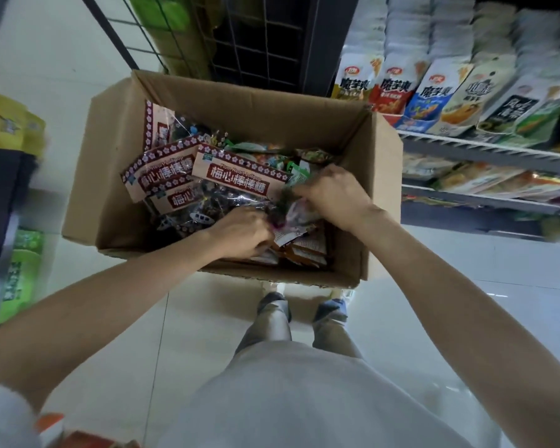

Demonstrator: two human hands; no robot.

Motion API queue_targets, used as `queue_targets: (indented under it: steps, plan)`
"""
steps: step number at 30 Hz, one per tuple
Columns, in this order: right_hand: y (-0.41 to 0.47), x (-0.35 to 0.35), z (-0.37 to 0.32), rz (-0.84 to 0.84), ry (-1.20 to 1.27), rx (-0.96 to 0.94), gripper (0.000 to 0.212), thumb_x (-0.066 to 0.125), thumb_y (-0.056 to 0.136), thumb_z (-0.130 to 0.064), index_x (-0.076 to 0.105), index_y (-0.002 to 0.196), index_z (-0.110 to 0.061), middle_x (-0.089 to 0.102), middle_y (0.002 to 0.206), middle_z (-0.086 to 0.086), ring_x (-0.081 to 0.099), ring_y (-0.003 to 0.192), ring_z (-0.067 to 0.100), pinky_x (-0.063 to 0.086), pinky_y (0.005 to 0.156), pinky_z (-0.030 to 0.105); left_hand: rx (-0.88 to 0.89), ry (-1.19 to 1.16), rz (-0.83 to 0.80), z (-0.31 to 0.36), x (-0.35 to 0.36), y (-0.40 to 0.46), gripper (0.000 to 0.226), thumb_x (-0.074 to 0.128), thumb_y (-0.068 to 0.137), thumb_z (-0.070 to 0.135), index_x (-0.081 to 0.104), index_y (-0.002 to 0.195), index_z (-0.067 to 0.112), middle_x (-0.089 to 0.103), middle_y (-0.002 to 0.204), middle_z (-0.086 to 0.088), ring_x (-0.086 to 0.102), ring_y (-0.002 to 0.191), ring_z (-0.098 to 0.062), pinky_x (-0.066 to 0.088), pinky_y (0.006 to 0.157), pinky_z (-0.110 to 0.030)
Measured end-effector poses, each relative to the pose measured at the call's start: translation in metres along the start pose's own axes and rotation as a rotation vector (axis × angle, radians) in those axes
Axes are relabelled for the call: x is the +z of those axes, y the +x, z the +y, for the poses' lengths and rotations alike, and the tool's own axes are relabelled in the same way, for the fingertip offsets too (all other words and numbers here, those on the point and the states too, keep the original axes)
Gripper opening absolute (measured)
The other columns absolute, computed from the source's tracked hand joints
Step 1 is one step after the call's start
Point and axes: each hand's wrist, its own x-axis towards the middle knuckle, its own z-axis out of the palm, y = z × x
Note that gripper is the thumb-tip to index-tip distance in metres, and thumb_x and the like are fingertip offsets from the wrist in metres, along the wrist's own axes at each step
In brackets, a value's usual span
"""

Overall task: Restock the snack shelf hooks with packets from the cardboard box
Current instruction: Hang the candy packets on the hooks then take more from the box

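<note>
**Both hands down in the snack box**

The cardboard box (110, 176) sits open on the pale floor in the middle of the frame, its flaps spread outward. Both hands are inside it, at its lower right part. The left hand (240, 234) has its fingers curled into the pile of small packets (299, 218), gripping a blurred, dark, crinkled one; exactly how much it holds cannot be made out. The right hand (332, 194), just above and right of it, also has its fingers bent down, pinching at the same cluster of wrappers.

Left of the hands, filling the box's centre and upper left, lie several lollipop bags (236, 177) with maroon-and-cream header cards, overlapping one another. Orange-brown packets (307, 250) lie flat near the box's lower edge.

At the upper right of the frame stands the snack shelf (485, 145), with upright packets in a row. A black wire grid (259, 43) rises behind the box at top centre.
</note>
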Motion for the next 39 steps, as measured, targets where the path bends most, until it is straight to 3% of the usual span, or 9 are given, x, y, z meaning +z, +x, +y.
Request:
queue_targets:
  steps: [3,6,8,13,22,29,34,37,39]
  plan:
    - [-0.024,-0.031,0.008,0.293,0.245,0.215,0.014,0.062,0.077,-0.011,0.070,0.089,-0.009,0.069,0.078,0.011,0.065,0.070,0.032,0.051,0.062,0.036,-0.054,-0.124,0.178,0.003,-0.015,-0.012,0.006,0.072,0.080,0.020,0.070,0.075,0.018,0.067,0.072,0.006,0.060,0.067,-0.012,0.051,0.058,-0.021]
    - [-0.048,-0.053,0.013,0.524,0.577,0.440,0.011,0.059,0.089,-0.017,0.065,0.092,-0.008,0.065,0.082,0.003,0.060,0.074,0.020,0.045,0.062,0.030,-0.224,-0.268,0.267,0.003,-0.042,-0.019,0.006,0.064,0.089,0.022,0.066,0.087,0.016,0.062,0.082,0.008,0.054,0.065,-0.003,0.030,0.053,-0.006]
    - [-0.059,-0.062,0.015,0.664,0.885,0.652,0.006,0.060,0.092,-0.022,0.065,0.095,-0.018,0.064,0.081,-0.006,0.060,0.076,0.013,0.048,0.067,0.029,-0.401,-0.471,0.317,0.001,-0.061,-0.024,0.014,0.050,0.098,0.025,0.059,0.101,0.015,0.060,0.095,0.005,0.053,0.072,-0.003,0.037,0.054,-0.014]
    - [-0.078,-0.083,0.022,0.843,1.382,0.835,0.010,0.052,0.098,-0.022,0.059,0.097,-0.029,0.068,0.096,-0.003,0.067,0.094,0.020,0.054,0.083,0.048,-0.607,-0.676,0.629,0.006,-0.094,-0.023,0.014,0.037,0.102,0.029,0.043,0.099,0.016,0.045,0.065,-0.005,0.041,0.055,-0.017,0.029,0.052,-0.028]
    - [-0.134,-0.107,0.050,0.943,1.342,0.833,0.006,0.054,0.098,-0.019,0.055,0.093,-0.022,0.065,0.074,-0.008,0.063,0.060,-0.003,0.043,0.045,0.014,-0.613,-0.883,0.984,0.066,-0.139,0.017,0.010,0.046,0.100,0.020,0.053,0.101,0.013,0.052,0.077,-0.007,0.046,0.066,-0.011,0.036,0.057,-0.019]
    - [-0.223,-0.121,0.089,1.099,1.287,0.842,0.032,0.058,0.095,-0.011,0.041,0.119,-0.023,0.070,0.089,-0.004,0.070,0.072,0.005,0.053,0.053,0.021,-0.483,-0.998,1.008,0.162,-0.157,0.090,0.009,0.050,0.098,0.021,0.056,0.092,0.024,0.065,0.074,0.008,0.061,0.068,-0.008,0.047,0.060,-0.028]
    - [-0.290,-0.124,0.126,1.097,0.934,0.839,0.015,0.054,0.097,-0.012,0.051,0.106,-0.025,0.062,0.091,-0.016,0.062,0.076,-0.003,0.046,0.058,0.014,-0.351,-0.930,1.024,0.231,-0.195,0.164,0.009,0.057,0.094,0.020,0.056,0.093,0.029,0.064,0.084,0.012,0.061,0.073,0.000,0.044,0.065,-0.011]
    - [-0.321,-0.126,0.155,1.125,0.812,0.872,0.018,0.050,0.096,-0.016,0.060,0.101,-0.030,0.062,0.093,-0.020,0.059,0.084,-0.003,0.044,0.066,0.015,-0.230,-0.925,1.009,0.280,-0.214,0.205,0.014,0.063,0.090,0.022,0.054,0.098,0.030,0.064,0.069,0.000,0.052,0.052,-0.012,0.039,0.050,-0.018]
    - [-0.337,-0.129,0.175,1.157,0.792,0.895,0.016,0.051,0.095,-0.020,0.060,0.101,-0.032,0.063,0.098,-0.014,0.059,0.087,0.001,0.045,0.067,0.019,-0.112,-0.922,1.003,0.308,-0.225,0.229,0.021,0.065,0.087,0.022,0.054,0.105,0.020,0.061,0.059,0.007,0.051,0.045,-0.003,0.036,0.044,-0.015]
